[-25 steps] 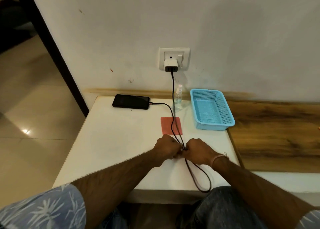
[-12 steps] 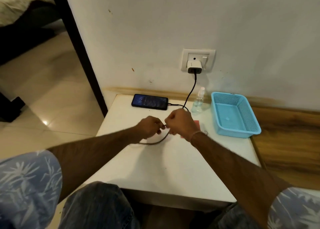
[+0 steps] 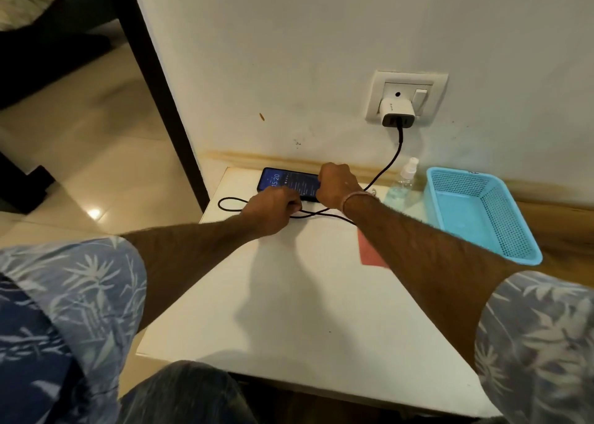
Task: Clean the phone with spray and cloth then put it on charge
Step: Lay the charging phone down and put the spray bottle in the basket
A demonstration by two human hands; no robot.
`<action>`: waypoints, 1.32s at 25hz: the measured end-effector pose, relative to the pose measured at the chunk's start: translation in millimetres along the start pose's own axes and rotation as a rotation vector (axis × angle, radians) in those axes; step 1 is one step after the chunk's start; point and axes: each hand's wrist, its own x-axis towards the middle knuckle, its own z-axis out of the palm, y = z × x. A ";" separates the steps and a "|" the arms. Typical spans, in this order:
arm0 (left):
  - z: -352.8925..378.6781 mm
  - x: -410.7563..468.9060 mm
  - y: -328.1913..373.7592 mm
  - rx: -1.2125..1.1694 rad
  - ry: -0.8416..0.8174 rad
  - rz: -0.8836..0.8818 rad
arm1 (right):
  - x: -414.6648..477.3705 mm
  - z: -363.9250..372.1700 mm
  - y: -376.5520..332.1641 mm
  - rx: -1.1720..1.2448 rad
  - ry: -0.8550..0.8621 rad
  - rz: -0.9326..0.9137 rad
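Phone (image 3: pixel 283 181) lying flat at the far left of the white bench (image 3: pixel 305 311), close to the wall, its screen lit. Right hand (image 3: pixel 337 184) sits over the phone's right end, fingers curled under and hidden, so what they grip cannot be told. Left hand (image 3: pixel 274 205) rests just nearer than the phone, fingers clamped round a black cable (image 3: pixel 390 163). That cable loops left across the bench and rises to a white charger (image 3: pixel 397 113) in the wall socket (image 3: pixel 379 83). Right of the hands stand a clear spray bottle (image 3: pixel 405 182) and a blue basket (image 3: pixel 501 227). A red cloth (image 3: pixel 369 253) lies partly under the right forearm.
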 end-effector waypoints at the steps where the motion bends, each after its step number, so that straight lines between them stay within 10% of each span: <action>1: 7.2 0.8 -3.8 -0.017 0.028 0.014 | 6.3 2.2 3.2 -0.039 -0.028 0.018; 9: 8.5 4.4 -18.6 -0.086 0.325 -0.002 | 35.0 8.3 17.7 -0.245 -0.048 0.063; 15: -28.7 36.7 -51.6 -0.358 0.160 -0.585 | 45.2 3.7 38.3 -0.283 0.001 0.080; 33: -4.9 40.7 -45.5 -0.466 0.252 -0.531 | 41.4 20.7 46.7 -0.164 0.174 0.038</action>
